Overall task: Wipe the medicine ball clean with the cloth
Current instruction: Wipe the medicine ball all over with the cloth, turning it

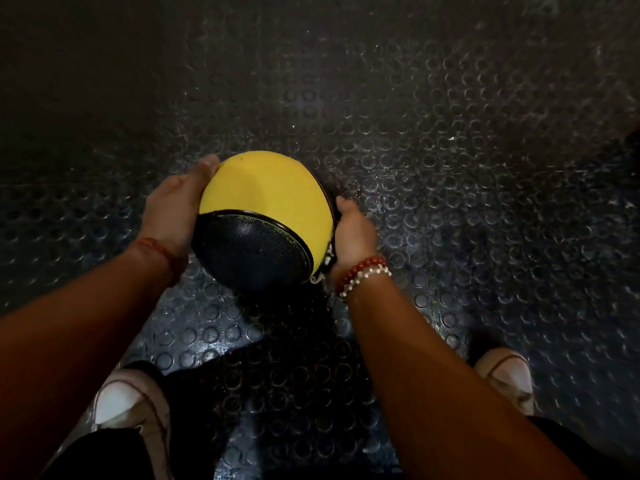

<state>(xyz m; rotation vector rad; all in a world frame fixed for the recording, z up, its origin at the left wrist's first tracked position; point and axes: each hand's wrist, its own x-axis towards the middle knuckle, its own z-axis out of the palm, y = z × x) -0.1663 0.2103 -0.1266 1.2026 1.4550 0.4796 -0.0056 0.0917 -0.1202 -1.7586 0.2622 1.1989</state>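
- On my feed the medicine ball (266,216) sits centre frame, gripped between both hands over a dark studded rubber floor (450,150).
- The ball is two-toned: a yellow panel faces up and away, and a black pebbled panel faces the camera, with a thin raised seam between them.
- Left hand (173,209): the palm is pressed flat to the ball's left side. The left thumb (207,164) lies over the upper left edge. The fingers run under the ball and I cannot see them.
- Right hand (353,230): it cups the ball's right side. The right thumb (343,204) points up along the yellow edge, and the fingers are hidden behind the ball.
- Both hands are grasping the ball, one on each side.
- I cannot tell whether the ball's underside touches the floor; a deep shadow lies just beneath it.
- A pale scrap (320,273) shows between the ball and the heel of the right hand. It is too small for me to say what it is.
- A red thread band (161,249) circles the left wrist, and red and white beaded bracelets (362,275) circle the right.
- Both forearms are bare and reach forward from the bottom corners.
- A white left shoe (121,400) and a white right shoe (505,375) stand apart on the floor, nearer the camera than the ball.
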